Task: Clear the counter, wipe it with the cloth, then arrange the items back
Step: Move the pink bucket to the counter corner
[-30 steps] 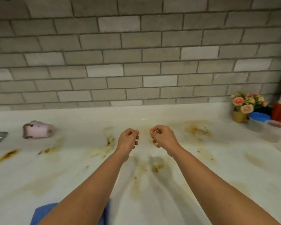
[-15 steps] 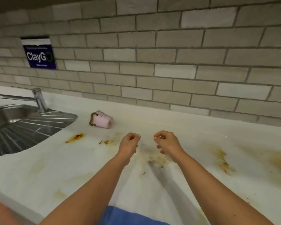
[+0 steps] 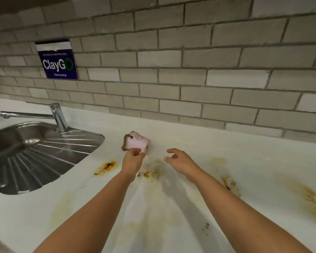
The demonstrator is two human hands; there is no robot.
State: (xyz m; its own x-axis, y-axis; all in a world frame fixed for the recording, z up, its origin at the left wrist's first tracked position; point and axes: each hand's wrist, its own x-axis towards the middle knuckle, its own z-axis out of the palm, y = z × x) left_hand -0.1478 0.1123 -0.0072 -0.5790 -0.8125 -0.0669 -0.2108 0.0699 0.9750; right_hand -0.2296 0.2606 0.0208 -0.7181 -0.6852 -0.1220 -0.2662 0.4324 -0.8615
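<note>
A pink cup [image 3: 136,141] lies on its side on the white counter [image 3: 199,143], close to the brick wall, with brown muck around its mouth at the left. My left hand [image 3: 132,158] is at the cup's near side, thumb and fingers pinched on its lower edge. To the right of the cup my right hand [image 3: 179,159] hovers over the counter, fingers apart and curled, holding nothing. Brown and yellow stains [image 3: 106,167] spread over the counter around both hands. No cloth is in view.
A steel sink with a ribbed drainer [image 3: 35,154] and a tap [image 3: 57,114] takes up the left. A blue "ClayGo" sign [image 3: 57,61] hangs on the brick wall. More stains [image 3: 310,198] run along the right side of the counter.
The view has swung left, bringing in the sink. My left hand went forward from a loose fist onto the pink cup. My right hand unclenched its fingers.
</note>
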